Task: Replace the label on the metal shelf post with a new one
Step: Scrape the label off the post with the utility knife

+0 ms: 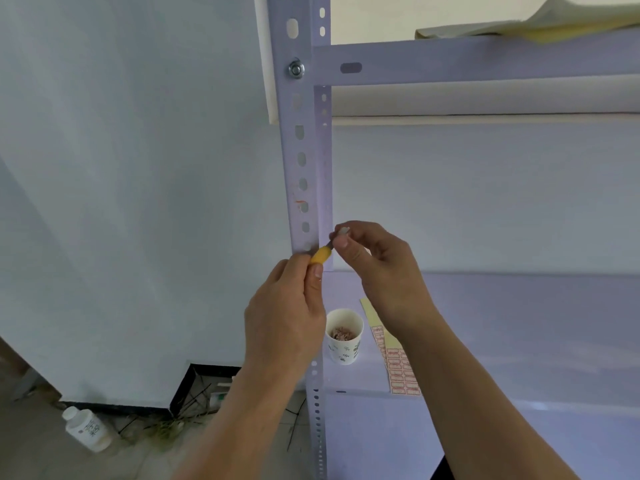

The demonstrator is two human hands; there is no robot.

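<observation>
I am gripping the yellow-handled scraper (321, 254) in my left hand (284, 306), fingers curled round its smooth handle, blade angled up toward my right hand (377, 261). My right thumb and forefinger are pinching a small greyish label scrap (344, 231) at the blade tip, which I judge is to pull it off the steel. The perforated, painted metal post (301, 150) is standing just left of my pinching fingers. Below my wrists, the paper cup (344, 336) is holding peelings, and the new label sheet (398, 368) is lying flat beside it.
</observation>
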